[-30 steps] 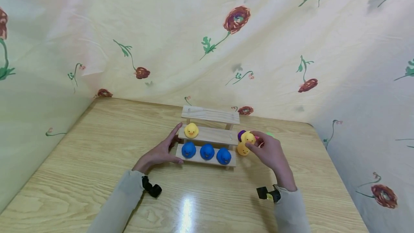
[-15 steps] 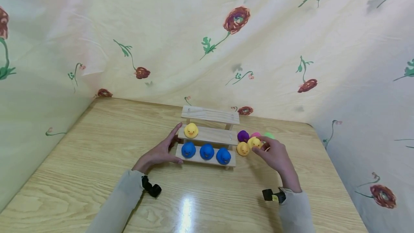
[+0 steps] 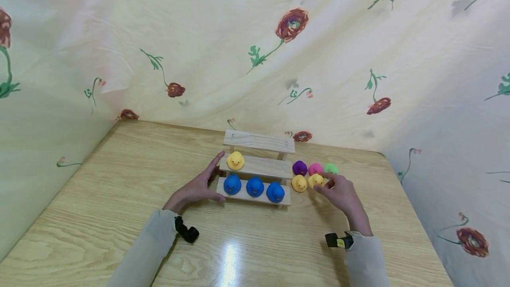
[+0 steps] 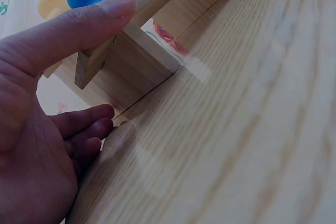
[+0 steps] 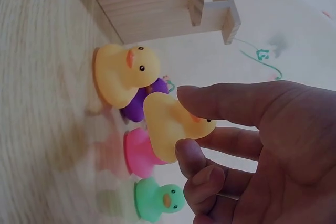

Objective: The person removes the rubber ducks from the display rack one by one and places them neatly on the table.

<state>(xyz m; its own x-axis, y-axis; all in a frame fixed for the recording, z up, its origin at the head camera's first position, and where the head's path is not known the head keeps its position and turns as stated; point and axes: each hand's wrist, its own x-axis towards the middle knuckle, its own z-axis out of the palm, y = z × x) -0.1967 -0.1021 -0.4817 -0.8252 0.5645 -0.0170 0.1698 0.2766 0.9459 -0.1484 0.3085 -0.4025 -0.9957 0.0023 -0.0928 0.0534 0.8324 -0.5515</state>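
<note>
While a cream cloth printed with red flowers (image 3: 207, 56) fills the space behind, we have below it a broad desk of light wood grain (image 3: 271, 251). Near the middle of the desk stands a three-tiered rack of pale wood (image 3: 258, 165), stepping up toward the cloth. We see two pale grey sleeves (image 3: 143, 245) along the near side. The left hand (image 3: 197, 188) is at the rack's left end, its grip spread wide, thumb by the front of the lowest shelf (image 3: 244, 194) and forefinger farther back; we cannot tell whether it presses the wood. Right of the rack, the right hand (image 3: 339, 192) has its grip closed to a pinch on a smooth yellow toy duck (image 3: 316, 181), though we cannot tell whether that duck's base meets the desk. Just left of it stands an orange-yellow toy duck (image 3: 299, 184), and behind these two we find a purple toy duck (image 3: 299, 168), a pink toy duck (image 3: 315, 168) and a green toy duck (image 3: 330, 169) in a row. Three deep-blue toy ducks (image 3: 255, 187) line the lowest shelf, and a pale yellow toy duck (image 3: 235, 160) sits at the left end of the middle shelf (image 3: 268, 168).
</note>
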